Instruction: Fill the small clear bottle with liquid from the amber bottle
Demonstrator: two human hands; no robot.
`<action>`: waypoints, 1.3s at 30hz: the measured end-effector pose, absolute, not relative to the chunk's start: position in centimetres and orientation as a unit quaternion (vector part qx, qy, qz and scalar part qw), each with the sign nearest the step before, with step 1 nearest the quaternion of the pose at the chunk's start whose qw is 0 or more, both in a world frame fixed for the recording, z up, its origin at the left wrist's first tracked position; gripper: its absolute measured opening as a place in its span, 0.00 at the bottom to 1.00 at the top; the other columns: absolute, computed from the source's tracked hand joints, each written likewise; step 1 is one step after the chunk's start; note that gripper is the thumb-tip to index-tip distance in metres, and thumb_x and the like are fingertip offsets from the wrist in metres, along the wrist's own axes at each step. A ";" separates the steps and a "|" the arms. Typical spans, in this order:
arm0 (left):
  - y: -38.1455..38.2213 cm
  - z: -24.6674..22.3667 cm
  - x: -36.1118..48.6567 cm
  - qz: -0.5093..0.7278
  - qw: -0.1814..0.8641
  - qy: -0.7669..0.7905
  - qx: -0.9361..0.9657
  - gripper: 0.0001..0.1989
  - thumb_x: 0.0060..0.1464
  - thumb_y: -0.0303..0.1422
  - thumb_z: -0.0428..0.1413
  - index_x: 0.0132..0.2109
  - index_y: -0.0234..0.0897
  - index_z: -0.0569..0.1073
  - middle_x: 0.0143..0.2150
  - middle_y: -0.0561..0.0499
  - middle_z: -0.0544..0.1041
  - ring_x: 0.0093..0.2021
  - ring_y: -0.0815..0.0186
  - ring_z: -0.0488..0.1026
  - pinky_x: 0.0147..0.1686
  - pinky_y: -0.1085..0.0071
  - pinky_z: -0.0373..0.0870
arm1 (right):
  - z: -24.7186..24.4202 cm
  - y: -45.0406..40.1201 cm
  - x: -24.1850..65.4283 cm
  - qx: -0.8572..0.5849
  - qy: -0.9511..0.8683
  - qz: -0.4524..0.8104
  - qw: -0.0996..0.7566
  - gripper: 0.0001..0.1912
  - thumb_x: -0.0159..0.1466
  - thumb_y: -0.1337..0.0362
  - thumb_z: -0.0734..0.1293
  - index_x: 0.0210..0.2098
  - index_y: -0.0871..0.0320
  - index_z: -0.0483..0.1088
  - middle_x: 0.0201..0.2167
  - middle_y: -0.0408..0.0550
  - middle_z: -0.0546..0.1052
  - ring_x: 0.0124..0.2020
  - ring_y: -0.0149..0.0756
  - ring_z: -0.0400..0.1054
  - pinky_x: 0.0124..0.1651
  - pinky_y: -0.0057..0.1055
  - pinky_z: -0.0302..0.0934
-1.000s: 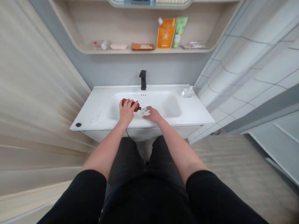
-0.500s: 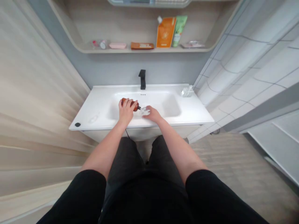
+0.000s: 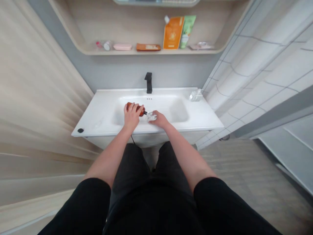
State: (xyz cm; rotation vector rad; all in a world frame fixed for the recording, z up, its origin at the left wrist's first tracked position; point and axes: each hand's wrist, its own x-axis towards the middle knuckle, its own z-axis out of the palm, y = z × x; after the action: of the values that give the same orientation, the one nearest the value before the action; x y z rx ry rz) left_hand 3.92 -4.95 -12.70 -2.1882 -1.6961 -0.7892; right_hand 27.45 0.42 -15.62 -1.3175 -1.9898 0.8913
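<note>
Over the white sink (image 3: pixel 179 109), my left hand (image 3: pixel 132 115) is wrapped round an amber bottle (image 3: pixel 142 111). The bottle lies tilted almost level, its dark neck pointing right. Facing that neck is a small clear container (image 3: pixel 151 116), which my right hand (image 3: pixel 159 119) grips from the right side. The neck meets or enters the container's opening; I cannot tell which. Any liquid passing between them is too small to make out. My palms hide parts of both things.
A black faucet (image 3: pixel 148 83) rises behind the basin. On the counter stand a clear pump bottle (image 3: pixel 195 95) at right and a dark round piece (image 3: pixel 80 130) at front left. The shelf above holds an orange pouch (image 3: pixel 173 33), a green tube (image 3: pixel 187 32) and small packs.
Both hands keep the bottle and the clear container in nearly the same place. The whole view has shifted very slightly.
</note>
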 end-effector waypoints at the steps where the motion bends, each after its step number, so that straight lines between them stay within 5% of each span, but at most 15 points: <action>1: -5.0 -12.7 3.9 -0.272 0.130 -0.582 -0.756 0.32 0.69 0.23 0.51 0.74 0.50 0.72 0.74 0.41 0.74 0.80 0.46 0.62 0.82 0.33 0.43 | -15.6 0.4 27.4 -0.495 -0.747 0.334 0.292 0.32 0.54 0.60 0.85 0.54 0.49 0.72 0.53 0.47 0.83 0.53 0.49 0.78 0.63 0.46 0.71; 39: -5.1 -12.6 4.0 -0.264 0.127 -0.579 -0.761 0.30 0.71 0.22 0.49 0.74 0.50 0.71 0.75 0.41 0.73 0.81 0.47 0.60 0.82 0.32 0.43 | -15.6 0.4 27.3 -0.502 -0.753 0.315 0.288 0.32 0.54 0.61 0.85 0.54 0.53 0.73 0.53 0.49 0.83 0.52 0.47 0.77 0.61 0.43 0.70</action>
State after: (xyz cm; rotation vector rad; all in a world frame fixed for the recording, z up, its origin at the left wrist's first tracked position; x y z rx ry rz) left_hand 3.99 -5.10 -12.55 -2.2138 -1.6845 -0.7687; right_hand 27.30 0.41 -15.62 -1.3394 -2.0099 0.8413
